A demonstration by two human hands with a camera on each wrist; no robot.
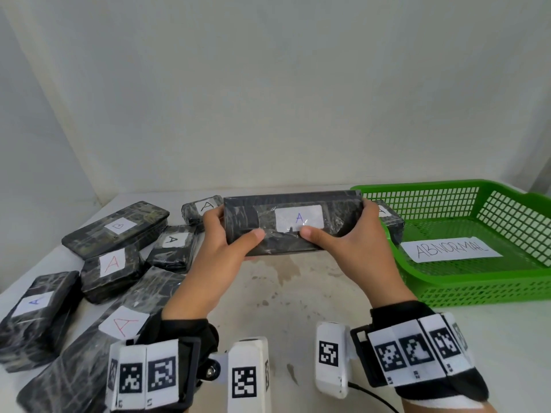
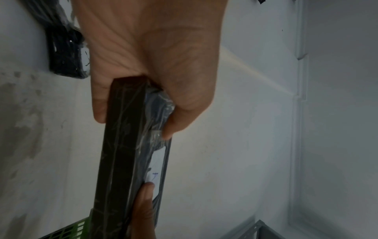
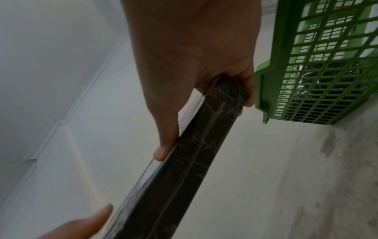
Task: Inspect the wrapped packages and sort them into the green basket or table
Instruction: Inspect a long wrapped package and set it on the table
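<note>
Both hands (image 1: 226,251) grip flat, film-wrapped black package (image 1: 293,225).

Your work surface is a white counter (image 1: 313,293) with brownish stains near its centre. On your left, seven black wrapped packages (image 1: 113,228) lie on it in a loose cluster, each with a white label: one reads B, the others A. On your right, a green basket (image 1: 477,281) stands on the counter, with one more wrapped package (image 1: 390,222) just beside its left wall.
</note>
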